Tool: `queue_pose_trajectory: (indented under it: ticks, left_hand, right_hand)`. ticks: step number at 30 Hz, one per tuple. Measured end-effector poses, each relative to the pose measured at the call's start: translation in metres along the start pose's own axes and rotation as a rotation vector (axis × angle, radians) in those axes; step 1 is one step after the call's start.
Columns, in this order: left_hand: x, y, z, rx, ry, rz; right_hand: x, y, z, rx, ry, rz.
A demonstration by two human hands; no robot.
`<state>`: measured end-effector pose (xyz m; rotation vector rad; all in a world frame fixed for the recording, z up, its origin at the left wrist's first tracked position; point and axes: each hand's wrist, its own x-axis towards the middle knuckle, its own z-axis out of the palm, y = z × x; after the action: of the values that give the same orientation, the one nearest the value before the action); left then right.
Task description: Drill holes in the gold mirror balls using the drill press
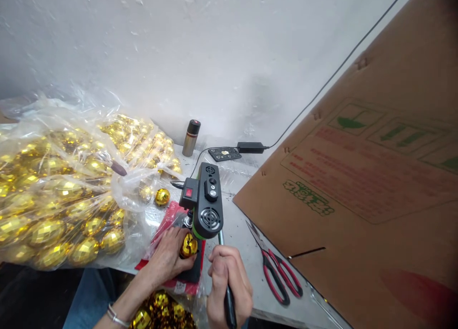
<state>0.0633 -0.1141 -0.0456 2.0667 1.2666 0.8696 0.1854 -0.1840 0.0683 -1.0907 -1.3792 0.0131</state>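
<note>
My left hand [171, 255] has its fingers closed round a shiny gold faceted ball [189, 246], which sits under the front end of a black machine [210, 200] with round vents and a red switch. Wrapped round the black grip of a metal lever [230, 306] at the machine's right side is my right hand [229, 281]. Beneath the machine lie a dark base and a red plastic sheet [186, 287]. A loose gold ball [162, 196] rests to the left of the machine.
Clear bags of gold balls [64, 195] fill the left side. Red-handled scissors [275, 267] lie at the right, beside a large cardboard box [358, 185]. Behind stand a flask [191, 138], a phone [224, 153] and a power adapter [250, 147]. More gold balls [161, 312] are below the front edge.
</note>
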Motion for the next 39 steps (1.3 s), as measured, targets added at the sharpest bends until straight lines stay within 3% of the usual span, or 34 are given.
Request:
queue_pose_trajectory:
  ticks: [8,14,18,26,39]
  left_hand:
    - [-0.002,-0.007,0.008,-0.015,-0.038,-0.036]
    - [-0.002,-0.007,0.009,-0.018,-0.042,-0.038]
    - [-0.002,-0.006,0.011,-0.011,-0.049,-0.064]
    - [-0.003,-0.003,0.009,-0.015,-0.062,-0.076]
    - [-0.001,0.0,0.009,0.005,-0.049,-0.082]
  right_hand:
    - [-0.002,-0.015,0.005,0.044,0.068,0.148]
    - [-0.015,0.005,0.005,-0.024,0.047,0.043]
    - [-0.022,0.021,0.009,-0.068,0.104,-0.081]
    - [-0.025,0.026,0.017,-0.045,0.177,-0.075]
    - [-0.027,0.028,0.018,-0.045,0.169,-0.077]
